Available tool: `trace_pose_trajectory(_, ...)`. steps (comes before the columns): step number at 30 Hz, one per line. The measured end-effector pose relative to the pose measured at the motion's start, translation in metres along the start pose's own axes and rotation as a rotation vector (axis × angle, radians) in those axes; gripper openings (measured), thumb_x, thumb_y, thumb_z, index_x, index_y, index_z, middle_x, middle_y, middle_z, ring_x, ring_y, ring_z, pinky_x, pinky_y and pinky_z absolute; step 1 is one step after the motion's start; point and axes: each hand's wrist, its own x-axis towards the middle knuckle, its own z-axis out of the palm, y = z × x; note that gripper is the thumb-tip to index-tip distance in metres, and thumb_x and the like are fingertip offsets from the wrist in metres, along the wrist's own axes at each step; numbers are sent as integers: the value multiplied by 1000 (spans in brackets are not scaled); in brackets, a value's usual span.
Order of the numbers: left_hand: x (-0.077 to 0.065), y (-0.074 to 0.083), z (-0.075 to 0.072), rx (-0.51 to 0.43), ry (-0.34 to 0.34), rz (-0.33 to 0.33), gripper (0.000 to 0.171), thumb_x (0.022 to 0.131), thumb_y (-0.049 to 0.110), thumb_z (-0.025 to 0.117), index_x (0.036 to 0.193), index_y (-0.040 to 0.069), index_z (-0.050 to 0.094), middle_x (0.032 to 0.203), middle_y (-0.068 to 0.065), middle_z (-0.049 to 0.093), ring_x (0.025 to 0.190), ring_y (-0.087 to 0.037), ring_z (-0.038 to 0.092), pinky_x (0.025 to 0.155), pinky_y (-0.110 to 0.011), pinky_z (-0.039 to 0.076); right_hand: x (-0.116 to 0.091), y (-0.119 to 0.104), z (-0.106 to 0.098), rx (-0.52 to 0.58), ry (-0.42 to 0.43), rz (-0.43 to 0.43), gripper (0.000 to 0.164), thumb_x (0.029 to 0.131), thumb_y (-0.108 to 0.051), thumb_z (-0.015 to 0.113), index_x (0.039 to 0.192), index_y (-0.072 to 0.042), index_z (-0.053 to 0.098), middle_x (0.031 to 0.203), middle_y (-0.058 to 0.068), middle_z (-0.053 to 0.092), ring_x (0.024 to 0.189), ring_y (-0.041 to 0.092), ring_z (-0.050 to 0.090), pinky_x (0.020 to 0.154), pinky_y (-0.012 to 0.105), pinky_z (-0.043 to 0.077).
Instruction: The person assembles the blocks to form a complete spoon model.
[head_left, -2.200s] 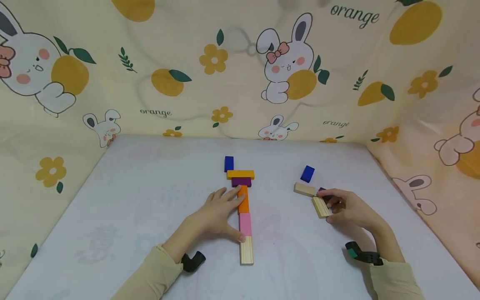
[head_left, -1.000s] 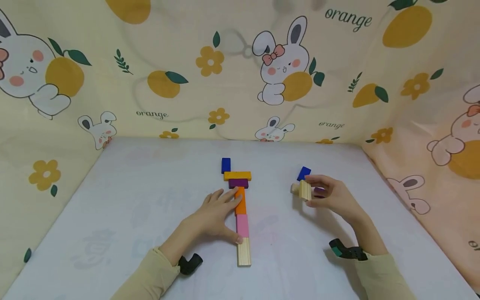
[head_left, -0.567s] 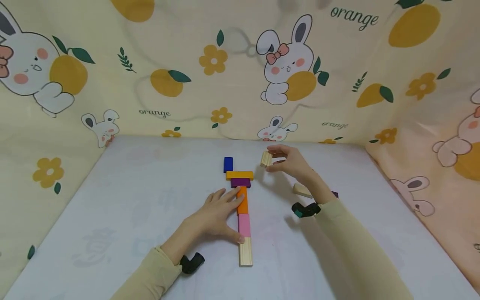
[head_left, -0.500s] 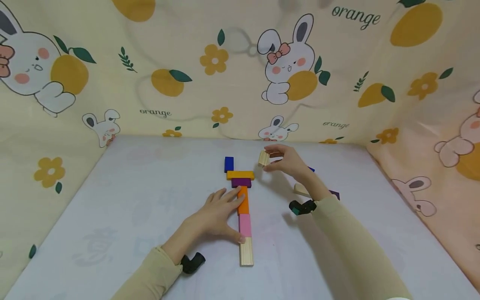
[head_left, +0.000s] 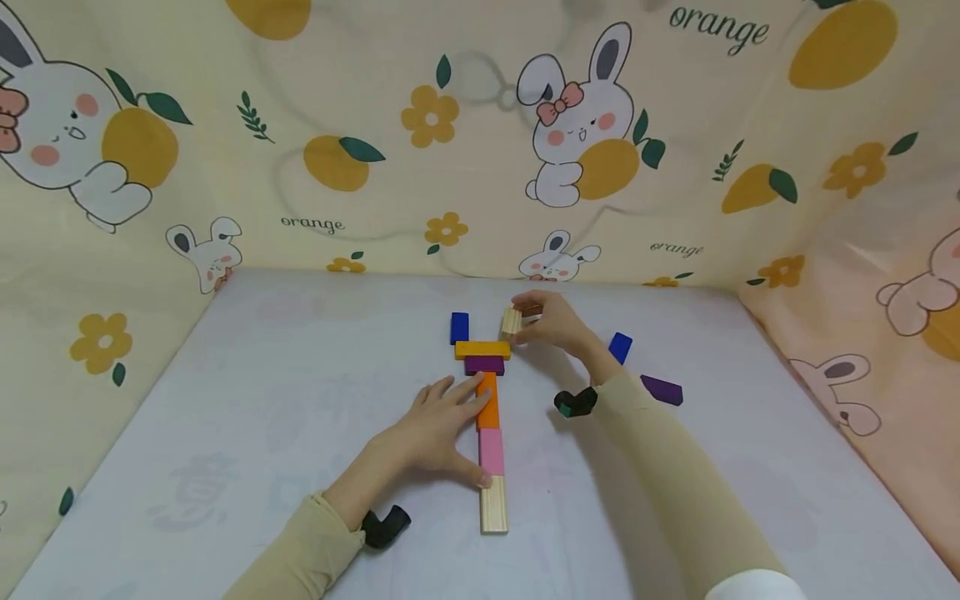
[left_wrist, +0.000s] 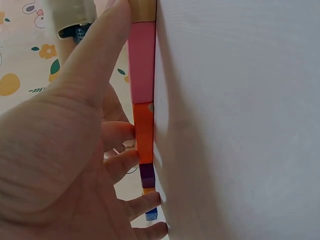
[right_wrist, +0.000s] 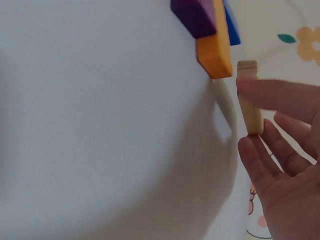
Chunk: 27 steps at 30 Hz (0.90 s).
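Note:
A plain wooden block (head_left: 511, 322) is pinched between the thumb and fingers of my right hand (head_left: 551, 323), just beyond the right end of a yellow block (head_left: 482, 350). The right wrist view shows it apart from that block and above its own shadow. Left of it a blue block (head_left: 459, 328) meets the yellow one, and a purple block (head_left: 484, 365) lies across in front. Toward me run an orange block (head_left: 489, 408), a pink block (head_left: 492, 452) and another plain block (head_left: 494, 507) in line. My left hand (head_left: 435, 433) touches this line, fingers at the orange, thumb near the pink-plain joint.
On the right of the white table (head_left: 300, 350) lie a blue block (head_left: 620, 347) and a purple block (head_left: 663, 390). My right forearm crosses close by them. A printed cloth (head_left: 480, 150) with rabbits and oranges rises behind the table and along both sides.
My right hand has picked up the plain block from the right and carried it left to the yellow block's end. A second plain block there is now hidden behind the forearm. My left hand stays put.

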Motion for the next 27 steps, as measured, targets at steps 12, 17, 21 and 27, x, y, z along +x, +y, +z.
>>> trace_pose_trajectory(12, -2, 2, -2, -6, 13, 26, 113, 65, 72, 76, 155, 19, 33, 164, -1, 11, 144, -42, 11, 113, -62, 9, 1, 3, -1, 3, -47, 50, 61, 80, 1, 77, 136, 1, 54, 133, 15, 58, 121, 29, 53, 106, 42, 40)
trace_pose_trajectory(17, -3, 3, -3, -4, 11, 25, 113, 65, 71, 77, 155, 18, 34, 164, -2, 11, 144, -42, 12, 113, -62, 9, 2, 9, 0, 27, -48, 82, 54, 84, 0, 74, 135, -4, 57, 132, 10, 58, 122, 27, 50, 107, 41, 38)
trace_pose_trajectory(21, -3, 3, -3, -3, 11, 23, 112, 66, 72, 76, 155, 18, 34, 164, -2, 12, 144, -42, 12, 113, -62, 10, 4, 9, 2, 13, -60, 70, 53, 84, 0, 74, 134, -6, 58, 131, 8, 59, 122, 27, 50, 107, 41, 38)
trace_pose_trajectory(27, -3, 2, -2, -3, 8, 14, 112, 65, 72, 76, 155, 19, 34, 164, -1, 12, 144, -42, 12, 113, -62, 10, 5, 7, 2, -17, -74, 48, 52, 83, 0, 75, 133, -5, 60, 130, 8, 60, 122, 28, 50, 107, 43, 38)
